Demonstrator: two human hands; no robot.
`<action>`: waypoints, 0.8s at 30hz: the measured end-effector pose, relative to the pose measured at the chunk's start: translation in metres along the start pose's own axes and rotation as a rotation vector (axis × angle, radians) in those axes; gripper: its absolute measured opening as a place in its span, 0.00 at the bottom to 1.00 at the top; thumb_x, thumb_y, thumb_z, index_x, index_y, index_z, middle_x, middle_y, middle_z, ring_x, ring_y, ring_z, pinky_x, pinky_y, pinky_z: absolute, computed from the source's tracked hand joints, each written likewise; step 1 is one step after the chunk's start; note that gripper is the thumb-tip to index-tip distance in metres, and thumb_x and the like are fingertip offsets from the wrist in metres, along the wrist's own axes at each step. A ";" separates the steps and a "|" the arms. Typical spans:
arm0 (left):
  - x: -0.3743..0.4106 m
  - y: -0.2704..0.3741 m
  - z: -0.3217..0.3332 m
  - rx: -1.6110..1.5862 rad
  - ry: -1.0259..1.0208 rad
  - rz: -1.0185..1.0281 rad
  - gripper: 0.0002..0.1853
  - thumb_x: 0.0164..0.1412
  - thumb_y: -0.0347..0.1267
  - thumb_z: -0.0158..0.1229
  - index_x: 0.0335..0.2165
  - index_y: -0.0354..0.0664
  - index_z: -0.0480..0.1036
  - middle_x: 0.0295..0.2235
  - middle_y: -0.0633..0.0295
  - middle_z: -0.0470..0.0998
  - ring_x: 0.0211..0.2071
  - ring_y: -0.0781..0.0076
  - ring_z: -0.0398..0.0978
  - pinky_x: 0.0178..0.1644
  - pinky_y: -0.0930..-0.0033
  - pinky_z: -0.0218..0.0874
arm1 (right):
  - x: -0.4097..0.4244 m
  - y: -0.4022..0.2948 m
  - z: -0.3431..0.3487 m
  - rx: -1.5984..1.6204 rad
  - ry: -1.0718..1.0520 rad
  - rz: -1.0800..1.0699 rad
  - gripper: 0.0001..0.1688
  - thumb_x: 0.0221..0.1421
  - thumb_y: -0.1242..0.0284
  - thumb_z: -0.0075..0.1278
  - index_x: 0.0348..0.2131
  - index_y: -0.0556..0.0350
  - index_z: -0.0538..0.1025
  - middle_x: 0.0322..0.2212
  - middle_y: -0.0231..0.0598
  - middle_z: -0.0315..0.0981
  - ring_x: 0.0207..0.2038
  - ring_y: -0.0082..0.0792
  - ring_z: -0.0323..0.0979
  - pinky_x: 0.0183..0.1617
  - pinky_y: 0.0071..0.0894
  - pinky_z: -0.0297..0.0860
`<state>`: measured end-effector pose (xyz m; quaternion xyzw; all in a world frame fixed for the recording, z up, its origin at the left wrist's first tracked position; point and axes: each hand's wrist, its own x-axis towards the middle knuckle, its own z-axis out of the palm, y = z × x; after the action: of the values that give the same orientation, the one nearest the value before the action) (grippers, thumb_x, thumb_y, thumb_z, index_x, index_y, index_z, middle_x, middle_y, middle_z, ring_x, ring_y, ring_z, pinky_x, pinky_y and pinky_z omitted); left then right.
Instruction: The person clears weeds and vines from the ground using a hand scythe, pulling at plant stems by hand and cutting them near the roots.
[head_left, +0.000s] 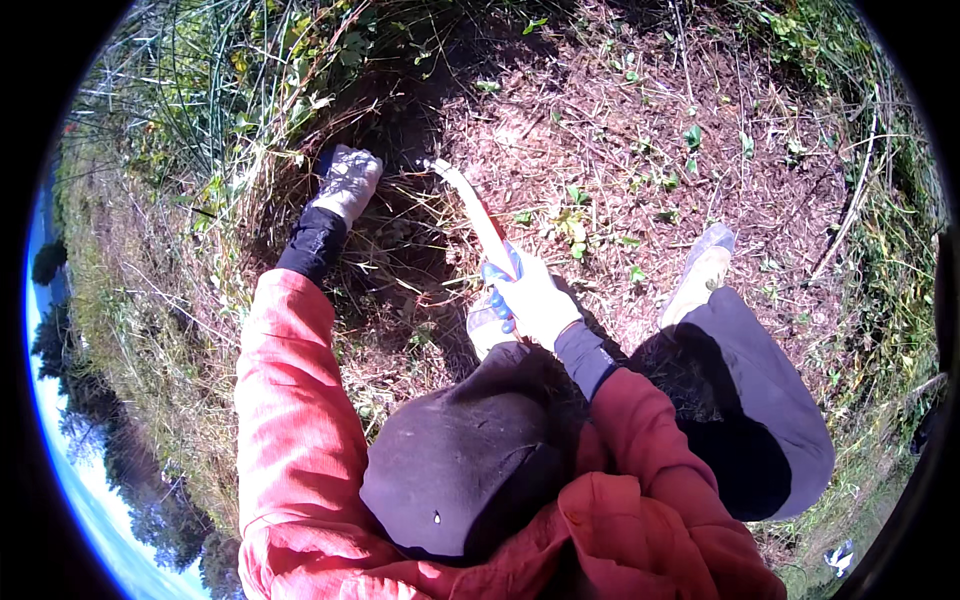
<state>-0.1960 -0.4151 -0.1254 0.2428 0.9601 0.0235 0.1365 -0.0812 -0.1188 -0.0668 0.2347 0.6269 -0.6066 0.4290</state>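
Note:
My left hand (349, 184), in a pale work glove with a dark cuff, is closed at the shaded edge of a clump of dry and green grass (259, 176). Stems meet its far side; the fingertips are hidden. My right hand (536, 296), in a white glove with blue finger coating, grips the lower part of a tool's pale wooden handle (476, 206). The handle slants up and left, and its far end lies right of my left hand, near the dark hollow under the grass. The tool's working end is hard to make out in the shadow.
Bare reddish soil (637, 150) with cut stalks and small green weeds spreads ahead. My shoes (705, 262) rest on it, with my knees bent. Taller grass (892, 247) edges the right, where a long dry stem (855, 195) lies. Dark trees stand far left.

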 end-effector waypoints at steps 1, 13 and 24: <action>-0.011 -0.005 0.005 0.006 0.101 0.015 0.07 0.51 0.29 0.47 0.26 0.40 0.72 0.26 0.55 0.74 0.31 0.58 0.71 0.38 0.59 0.58 | -0.014 0.007 0.006 0.108 -0.065 0.037 0.29 0.52 0.69 0.50 0.52 0.58 0.61 0.18 0.36 0.67 0.17 0.22 0.64 0.18 0.26 0.63; -0.068 0.042 -0.083 0.214 -0.191 -0.022 0.13 0.39 0.32 0.60 0.29 0.43 0.74 0.30 0.58 0.74 0.34 0.58 0.70 0.40 0.61 0.59 | -0.048 -0.053 -0.034 0.017 0.035 -0.011 0.12 0.55 0.78 0.43 0.41 0.52 0.66 0.18 0.27 0.63 0.15 0.18 0.61 0.14 0.19 0.61; -0.148 -0.005 -0.104 0.403 -0.237 -0.367 0.20 0.46 0.27 0.50 0.41 0.52 0.71 0.45 0.63 0.71 0.49 0.67 0.65 0.52 0.64 0.54 | -0.050 -0.015 -0.018 -0.738 0.136 -0.345 0.30 0.55 0.63 0.46 0.54 0.55 0.59 0.21 0.45 0.70 0.20 0.34 0.69 0.23 0.32 0.65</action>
<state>-0.1017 -0.4877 0.0115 0.0883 0.9507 -0.2210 0.1987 -0.0721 -0.0925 -0.0186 -0.0040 0.8595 -0.3870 0.3339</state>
